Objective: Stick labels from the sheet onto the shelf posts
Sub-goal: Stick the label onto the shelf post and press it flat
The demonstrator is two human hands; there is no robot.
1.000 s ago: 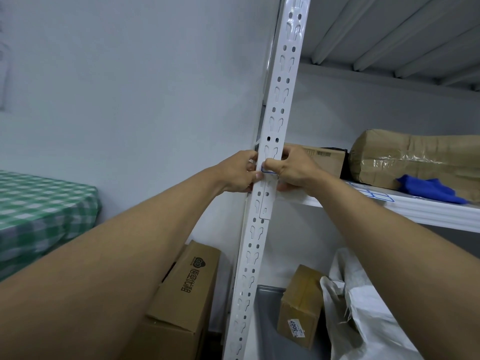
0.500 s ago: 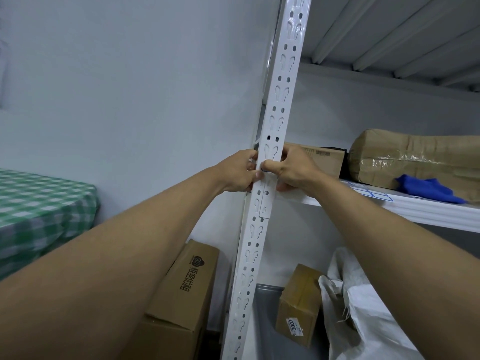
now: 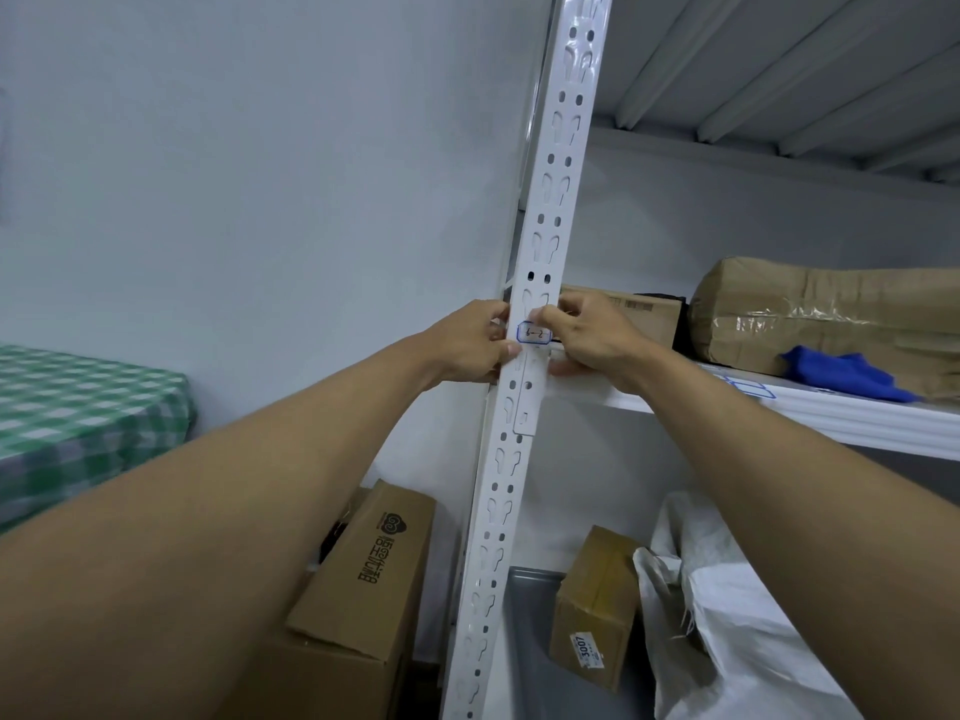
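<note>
Uncovered now by the right hand [image 3: 597, 337], whose thumb has lifted to its upper edge, the blue-bordered white paper label [image 3: 534, 333] lies crosswise on the upright white perforated steel post [image 3: 540, 262], directly between both post-gripping hands, left hand [image 3: 470, 343] opposite.

White post [image 3: 540, 262], blue-bordered label [image 3: 535, 333], green checked cloth [image 3: 78, 402].
</note>
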